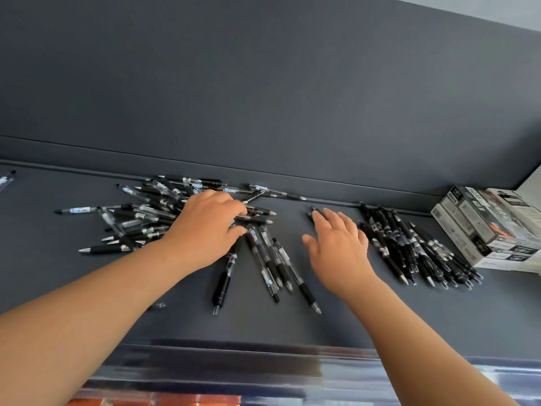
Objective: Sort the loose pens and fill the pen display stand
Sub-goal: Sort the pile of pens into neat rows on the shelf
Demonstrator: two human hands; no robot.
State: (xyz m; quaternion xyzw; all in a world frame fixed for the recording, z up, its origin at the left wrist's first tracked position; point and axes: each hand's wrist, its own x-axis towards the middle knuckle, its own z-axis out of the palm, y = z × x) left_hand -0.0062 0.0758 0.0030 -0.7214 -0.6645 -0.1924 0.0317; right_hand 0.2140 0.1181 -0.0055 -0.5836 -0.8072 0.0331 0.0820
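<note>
Loose pens (152, 212): black and clear-barrelled click pens with dark rubber sleeves, some with pale blue labels; tangled heap lying at all angles on the dark grey counter (351, 312), under and outward of the left grip.
Small fan of pens (272, 259): five or so, roughly parallel, tips toward the camera, just below the left fingertips and between the two hands.
Sorted bundle (415, 247): mostly all-black pens lying side by side, tips toward the camera, just outward of the right grip.
Stray pen (7, 178): alone at the far left edge, well apart from either hand.
Left hand (205, 230): palm down on the heap, fingers curled.
Left grip: partly closed, fingertips and thumb pressed among the pens at the heap's right edge; cannot tell whether one pen is actually pinched.
Right hand (339, 244): palm down, fingers spread, thumb out toward the left hand.
Right grip: wide open, holding nothing; a dark pen end (311, 213) shows right at the fingertips, contact unclear.
Forearms: both bare, reaching forward from the lower corners.
Boxes (491, 227): stacked printed cartons beyond the sorted bundle, at the counter's right end.
Near edge: blurred clear plastic rail (234, 367) below both wrists; detail not readable.
</note>
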